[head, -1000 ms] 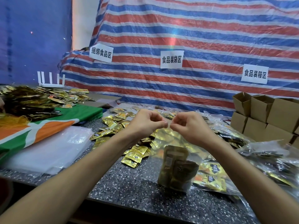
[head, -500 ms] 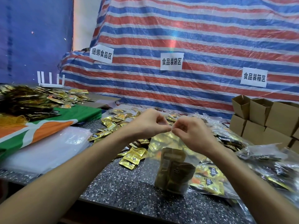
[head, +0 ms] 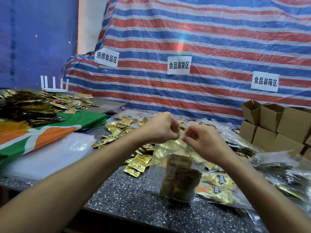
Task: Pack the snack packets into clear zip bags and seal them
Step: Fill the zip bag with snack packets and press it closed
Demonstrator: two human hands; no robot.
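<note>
Since a second ago both hands have slid slightly right in the frame and the right one sits lower. The grip is unchanged.

Left hand (head: 159, 128) and right hand (head: 203, 142) are at centre frame with fingers curled. Each pinches the top edge of the zip bag (head: 157, 167) between thumb and fingertips, and the two pinch points nearly touch. Cannot tell if the zip is closed there.

The zip bag hangs upright below the hands. Its bottom is at the table (head: 117, 199), contact unclear. Inside it a few gold packets (head: 180, 179) are bunched in the lower part.

Loose packets (head: 137, 164) are scattered on the table left of and behind the bag, running up toward mid frame. Just right of the bag lies a flat bag (head: 217, 189) holding gold and orange packets. Further right is a heap of filled bags (head: 286, 172) with dark packets inside.

At the right edge, boxes (head: 272, 121) are stacked in two rows. The upper ones have their flaps open, insides not visible.

At left, a stack of empty bags (head: 50, 157) sits beside a green and orange cloth (head: 55, 130). On the cloth at the far left is another gold pile (head: 30, 106), with a white router (head: 53, 84) behind it.

The upper frame is a striped tarp (head: 202, 39) with three signs (head: 178, 65).
</note>
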